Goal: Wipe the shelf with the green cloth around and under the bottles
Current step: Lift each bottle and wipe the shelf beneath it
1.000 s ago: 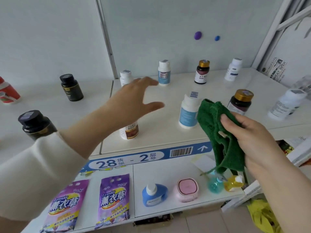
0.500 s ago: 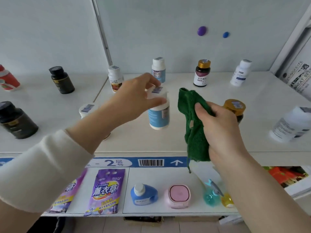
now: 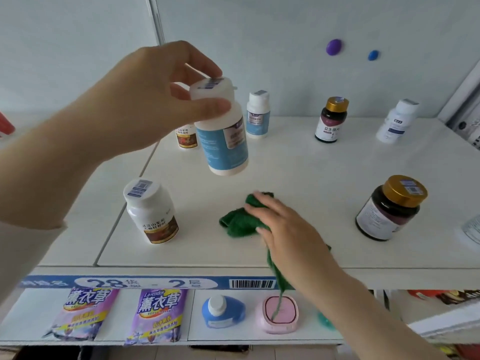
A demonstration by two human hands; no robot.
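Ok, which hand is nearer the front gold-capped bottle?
Right. The right hand presses the green cloth left of the front gold-capped bottle; the left hand holds a blue-label bottle farther left.

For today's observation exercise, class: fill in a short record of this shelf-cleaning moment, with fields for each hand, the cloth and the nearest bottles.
Left hand: grips the blue-label bottle by its white cap, in the air above the shelf
Right hand: fingers straight, pressing on the green cloth
Cloth: bunched on the shelf, one end hanging over the front edge
Nearest bottles: brown-label bottle standing left of the cloth, gold-lidded jar standing right of it, neither touching it
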